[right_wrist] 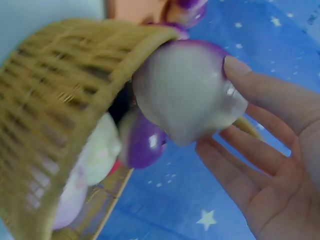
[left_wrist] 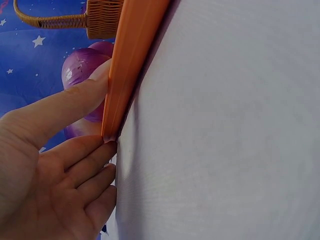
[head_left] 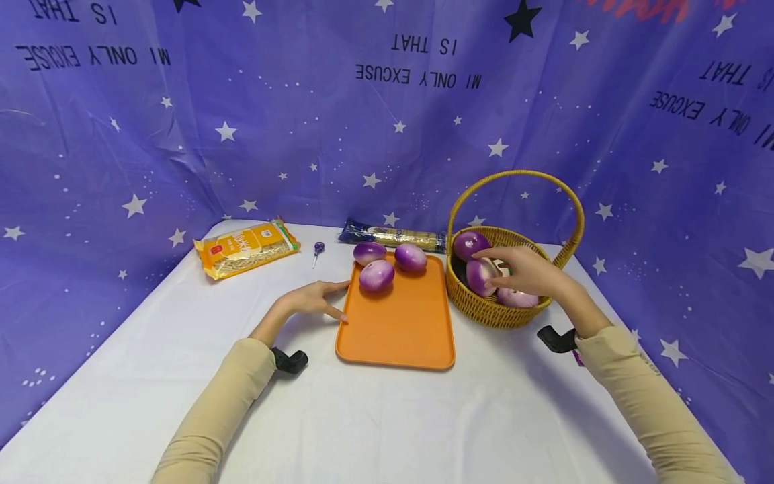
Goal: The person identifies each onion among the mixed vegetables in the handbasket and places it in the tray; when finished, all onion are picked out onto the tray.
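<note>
My right hand [head_left: 526, 269] is at the wicker basket [head_left: 492, 316], pinching a purple-and-white onion [head_left: 482, 277] between thumb and fingertips. In the right wrist view this onion [right_wrist: 182, 92] overlaps the basket's rim, with its pale side facing the camera. More onions lie inside, including a purple one [head_left: 471, 246] at the back and a pale one [head_left: 517, 298] at the front. My left hand [head_left: 311, 299] rests against the left edge of the orange tray [head_left: 399, 336], fingers fairly straight, thumb [left_wrist: 95, 85] touching the rim. Three purple onions [head_left: 377, 275] sit at the tray's far end.
The basket's tall handle [head_left: 520, 173] arches over its opening. Behind the tray lies a long blue-and-yellow packet [head_left: 393, 236]. An orange noodle packet [head_left: 248, 249] and a small purple-headed lollipop [head_left: 319, 249] are at the back left. A purple starred curtain [head_left: 314, 121] surrounds the white table [head_left: 272, 417].
</note>
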Demonstrator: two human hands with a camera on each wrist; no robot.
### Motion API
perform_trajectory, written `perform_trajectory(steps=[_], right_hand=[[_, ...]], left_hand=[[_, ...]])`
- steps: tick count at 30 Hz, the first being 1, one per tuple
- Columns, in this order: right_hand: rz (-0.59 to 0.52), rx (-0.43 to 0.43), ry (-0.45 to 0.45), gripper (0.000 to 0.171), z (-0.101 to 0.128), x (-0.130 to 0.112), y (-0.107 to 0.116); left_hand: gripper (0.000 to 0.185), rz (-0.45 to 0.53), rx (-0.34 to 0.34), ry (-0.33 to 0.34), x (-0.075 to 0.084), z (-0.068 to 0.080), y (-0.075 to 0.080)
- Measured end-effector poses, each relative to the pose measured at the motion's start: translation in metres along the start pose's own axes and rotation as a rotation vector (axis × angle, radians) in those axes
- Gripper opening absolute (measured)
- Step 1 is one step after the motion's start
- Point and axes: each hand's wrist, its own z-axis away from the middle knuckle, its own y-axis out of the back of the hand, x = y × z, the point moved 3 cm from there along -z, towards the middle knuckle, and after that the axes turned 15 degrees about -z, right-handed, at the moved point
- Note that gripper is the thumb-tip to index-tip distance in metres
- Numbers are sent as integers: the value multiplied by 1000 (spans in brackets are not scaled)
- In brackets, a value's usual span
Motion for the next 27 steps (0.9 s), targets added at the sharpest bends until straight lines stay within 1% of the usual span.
perform_trajectory(steps=[4,7,8,11,14,18,22,27], right_hand=[[-25,73,9,56,-4,-11,-1],[-80,126,26,57,-9,-22,-4],[-105,140,32,56,-11,-25,-6],[-133,171,49,55,-19,-34,-17],[-177,166,49,53,-29,-38,-34],[-228,144,41,54,-43,-35,-58],[-222,141,26,54,-57,-30,-75],[-183,124,3,54,-77,-19,-89]], left_hand=[[91,2,-2,-1,0,0,1],[91,3,-2,-5,0,-1,1],[90,1,-2,-5,0,-1,1],[90,3,-2,-4,1,0,2],[90,8,-2,0,1,0,1],[90,7,-3,-5,2,0,1],[90,3,-1,-1,2,0,0],[91,14,-4,15,1,1,0]])
